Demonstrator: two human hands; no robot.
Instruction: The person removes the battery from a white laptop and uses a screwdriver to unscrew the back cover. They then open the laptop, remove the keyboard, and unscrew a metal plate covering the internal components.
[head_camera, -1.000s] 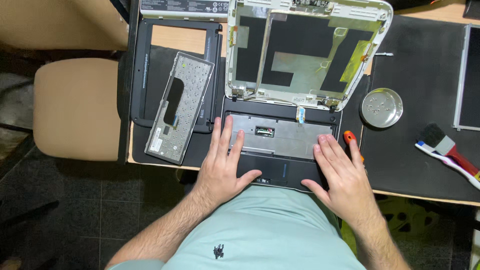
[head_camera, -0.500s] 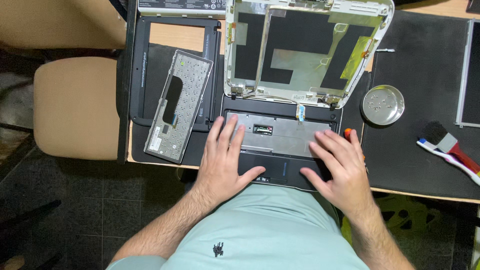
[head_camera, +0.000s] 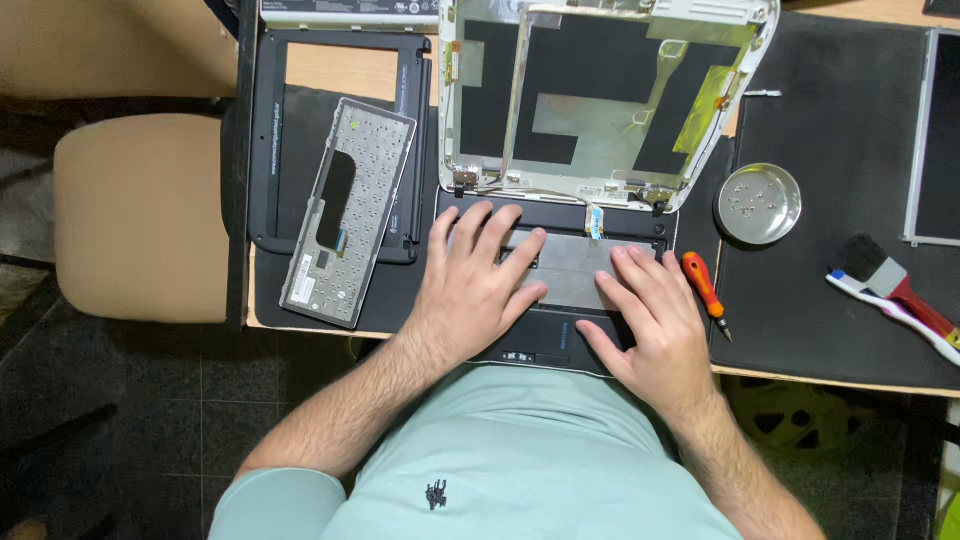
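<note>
Hands (head_camera: 478, 285) flat on laptop base (head_camera: 575, 270)

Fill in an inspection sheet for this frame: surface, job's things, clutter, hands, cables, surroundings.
Surface: black mat over a wooden desk.
Job's things: opened laptop base; its stripped lid shell lies flat behind.
Clutter: removed keyboard face down, black bezel frame, orange screwdriver, round metal dish, brush.
Hands: left hand and right hand flat on the base, holding nothing.
Cables: thin wires along the lid hinge.
Surroundings: beige chair, dark tiled floor.
</note>
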